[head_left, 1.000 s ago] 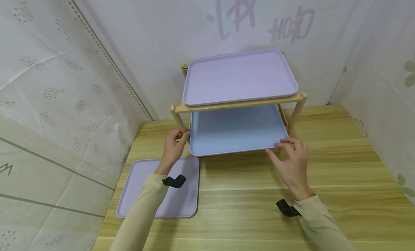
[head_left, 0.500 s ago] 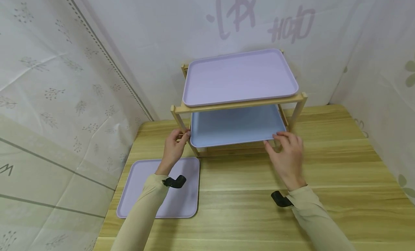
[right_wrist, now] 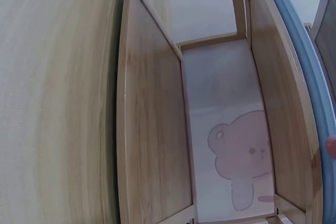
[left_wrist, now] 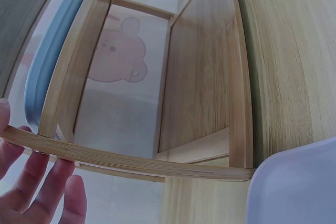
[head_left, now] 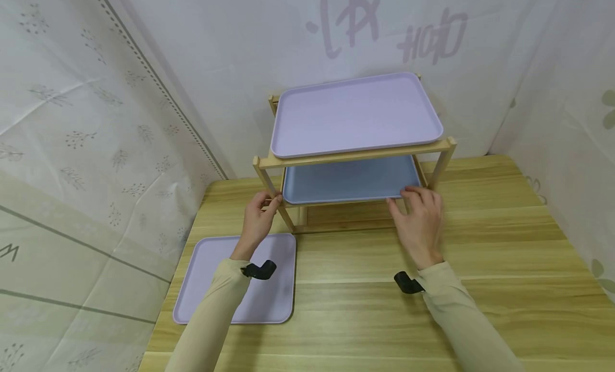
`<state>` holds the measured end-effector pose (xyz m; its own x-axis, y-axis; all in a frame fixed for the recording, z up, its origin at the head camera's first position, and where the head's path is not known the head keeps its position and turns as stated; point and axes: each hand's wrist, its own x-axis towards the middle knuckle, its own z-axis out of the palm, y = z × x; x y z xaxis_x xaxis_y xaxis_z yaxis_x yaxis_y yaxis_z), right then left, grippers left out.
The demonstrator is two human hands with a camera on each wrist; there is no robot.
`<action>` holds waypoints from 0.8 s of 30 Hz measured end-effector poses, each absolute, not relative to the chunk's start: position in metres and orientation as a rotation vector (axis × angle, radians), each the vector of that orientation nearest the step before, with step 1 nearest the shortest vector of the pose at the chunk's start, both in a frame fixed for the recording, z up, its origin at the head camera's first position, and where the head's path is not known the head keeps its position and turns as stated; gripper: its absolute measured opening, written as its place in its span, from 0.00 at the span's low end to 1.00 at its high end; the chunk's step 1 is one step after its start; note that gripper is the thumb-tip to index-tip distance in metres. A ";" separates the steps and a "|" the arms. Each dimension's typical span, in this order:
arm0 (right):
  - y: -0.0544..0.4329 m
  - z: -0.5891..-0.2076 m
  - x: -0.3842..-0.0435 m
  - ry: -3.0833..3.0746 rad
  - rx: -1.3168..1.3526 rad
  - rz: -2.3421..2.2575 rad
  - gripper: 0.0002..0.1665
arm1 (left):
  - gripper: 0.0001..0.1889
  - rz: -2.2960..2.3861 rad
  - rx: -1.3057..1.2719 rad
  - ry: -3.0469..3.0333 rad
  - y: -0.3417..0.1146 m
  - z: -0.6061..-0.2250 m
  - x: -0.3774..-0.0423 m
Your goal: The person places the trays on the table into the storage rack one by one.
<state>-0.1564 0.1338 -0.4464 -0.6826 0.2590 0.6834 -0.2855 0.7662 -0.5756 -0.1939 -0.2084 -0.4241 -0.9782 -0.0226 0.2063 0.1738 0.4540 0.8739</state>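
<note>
A light wooden rack (head_left: 355, 155) stands at the back of the table. On its middle level lies a blue tray (head_left: 348, 182), partly hidden under the top level. My left hand (head_left: 257, 220) grips the rack's left front post (left_wrist: 126, 162), fingers curled around it in the left wrist view. With thumb and fingers, my right hand (head_left: 419, 222) pinches the blue tray's front rim near its right corner. Only a fingertip (right_wrist: 331, 146) of that hand shows in the right wrist view, against the blue edge. A lilac tray (head_left: 355, 116) rests on the rack's top level.
A second lilac tray (head_left: 269, 297) lies flat on the wooden table (head_left: 365, 318) at the left, under my left forearm. The rack's bottom level (right_wrist: 152, 129) sits low, close over the tabletop. Patterned cloth (head_left: 120, 121) hangs behind and at both sides.
The blue tray has slid back into the rack, its front rim now at the front bar. My right hand has moved back and slightly left with it; the left hand stays on the post.
</note>
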 end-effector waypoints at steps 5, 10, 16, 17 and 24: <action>0.133 -0.444 -0.162 -2.176 -0.005 0.854 0.19 | 0.11 -1.553 -0.129 -2.511 -0.209 -0.425 -0.194; 0.132 -0.443 -0.168 -2.179 -0.029 0.876 0.19 | 0.11 -1.545 -0.124 -2.510 -0.208 -0.425 -0.194; 0.130 -0.443 -0.171 -2.182 -0.046 0.891 0.17 | 0.12 -1.553 -0.103 -2.520 -0.208 -0.425 -0.194; 0.130 -0.443 -0.171 -2.187 -0.048 0.894 0.17 | 0.12 -1.549 -0.103 -2.526 -0.208 -0.424 -0.195; 0.131 -0.443 -0.171 -2.205 -0.015 0.875 0.14 | 0.13 -1.537 -0.096 -2.541 -0.208 -0.425 -0.195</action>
<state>-0.1709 0.1310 -0.4426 -0.7185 0.2670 0.6422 -0.2462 0.7660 -0.5939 -0.1949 -0.2078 -0.4248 -0.9835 -0.0328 0.1781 0.1425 0.4668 0.8728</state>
